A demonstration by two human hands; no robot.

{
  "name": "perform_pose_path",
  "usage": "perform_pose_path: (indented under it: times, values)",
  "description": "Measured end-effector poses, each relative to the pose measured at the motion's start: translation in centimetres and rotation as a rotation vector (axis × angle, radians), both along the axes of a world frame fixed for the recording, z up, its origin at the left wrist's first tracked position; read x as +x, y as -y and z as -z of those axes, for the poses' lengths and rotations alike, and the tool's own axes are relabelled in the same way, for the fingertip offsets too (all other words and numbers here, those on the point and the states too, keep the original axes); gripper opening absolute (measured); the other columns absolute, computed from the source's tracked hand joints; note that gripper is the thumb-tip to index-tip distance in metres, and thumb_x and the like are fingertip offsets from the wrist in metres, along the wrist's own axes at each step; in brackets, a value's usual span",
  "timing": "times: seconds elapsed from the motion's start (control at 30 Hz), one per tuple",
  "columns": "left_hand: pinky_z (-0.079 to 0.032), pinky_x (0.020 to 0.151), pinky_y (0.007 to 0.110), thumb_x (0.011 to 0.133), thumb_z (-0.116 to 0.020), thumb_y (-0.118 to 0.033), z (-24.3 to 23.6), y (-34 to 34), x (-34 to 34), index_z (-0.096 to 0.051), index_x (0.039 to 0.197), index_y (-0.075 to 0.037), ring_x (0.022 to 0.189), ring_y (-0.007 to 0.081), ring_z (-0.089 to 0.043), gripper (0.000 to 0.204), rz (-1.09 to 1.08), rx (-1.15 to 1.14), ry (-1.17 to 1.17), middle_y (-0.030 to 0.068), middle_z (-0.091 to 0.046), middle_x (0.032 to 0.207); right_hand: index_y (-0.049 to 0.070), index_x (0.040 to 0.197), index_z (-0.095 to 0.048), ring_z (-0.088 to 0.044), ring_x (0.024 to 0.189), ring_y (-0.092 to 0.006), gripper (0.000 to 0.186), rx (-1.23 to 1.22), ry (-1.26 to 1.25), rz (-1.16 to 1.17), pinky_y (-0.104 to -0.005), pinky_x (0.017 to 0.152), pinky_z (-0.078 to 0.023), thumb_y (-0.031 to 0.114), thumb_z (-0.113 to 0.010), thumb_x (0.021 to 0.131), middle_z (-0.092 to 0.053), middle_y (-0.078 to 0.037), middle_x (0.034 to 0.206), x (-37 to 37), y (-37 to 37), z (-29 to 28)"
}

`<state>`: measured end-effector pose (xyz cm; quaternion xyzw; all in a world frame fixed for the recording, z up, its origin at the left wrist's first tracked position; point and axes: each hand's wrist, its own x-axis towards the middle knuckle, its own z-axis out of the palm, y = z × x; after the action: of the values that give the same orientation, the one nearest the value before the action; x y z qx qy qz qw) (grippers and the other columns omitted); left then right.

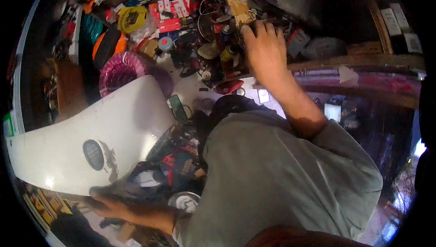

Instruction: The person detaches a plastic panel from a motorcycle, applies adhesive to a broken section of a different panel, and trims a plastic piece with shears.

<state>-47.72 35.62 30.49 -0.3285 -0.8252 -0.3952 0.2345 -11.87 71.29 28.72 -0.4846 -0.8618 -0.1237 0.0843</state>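
A large white curved panel [131,111] with a dark oval grille fills the left side. My left hand [109,205] is at its lower edge, fingers closed against the rim; they are somewhat dark and smeared. My right arm stretches far forward, and my right hand [267,49] hovers over the cluttered shelf with its fingers apart and slightly bent. Its back is toward me, so the fingertips are partly hidden. Close to it are a yellowish wooden strip [237,7] and a small spray can [225,30]. Nothing shows in that hand.
A pink wrapped roll [121,72] stands behind the panel, beside an orange and black object [109,46]. Yellow bag [132,18] and red-white boxes [175,8] lie farther back. A wooden shelf edge [363,61] runs along the right. A cardboard box [68,88] stands left.
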Motion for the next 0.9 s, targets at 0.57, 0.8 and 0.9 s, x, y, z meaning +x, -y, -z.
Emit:
perform_pose_path:
  times: [0.57,0.8,0.9]
  values:
    - [-0.047,0.096,0.037,0.103,-0.053,-0.032,4.9,-7.1,-5.9,-0.046,0.133,0.015,0.114,0.0282,-0.055,0.056,0.104,-0.007,0.376,0.0299,-0.055,0.127,0.007,0.113,-0.061,-0.063,0.089,-0.0369,0.037,0.204,-0.329,-0.016,-0.0449,0.075,-0.052,0.005,-0.07,0.077,-0.061,-0.016,0.1,-2.1,2.0,-2.3]
    - [-0.043,0.061,0.038,0.101,-0.052,-0.031,8.3,-10.2,-8.7,-0.057,0.088,0.004,0.068,0.0208,-0.054,0.038,0.709,0.177,-0.119,0.0141,-0.061,0.079,0.002,0.116,-0.06,-0.062,0.089,-0.0221,0.028,-0.538,-0.789,-0.208,-0.0337,0.08,-0.049,0.006,-0.068,0.089,-0.064,-0.012,0.099,0.9,9.6,2.7]
    - [-0.041,0.054,0.041,0.096,-0.054,-0.024,8.5,-13.8,-5.5,-0.053,0.073,0.001,0.058,0.0263,-0.053,0.034,0.917,0.01,-0.033,0.0145,-0.057,0.066,0.004,0.117,-0.06,-0.058,0.086,-0.0149,0.026,-1.019,-1.007,0.219,-0.0324,0.078,-0.048,0.008,-0.064,0.092,-0.062,-0.006,0.094,4.8,11.7,7.9]
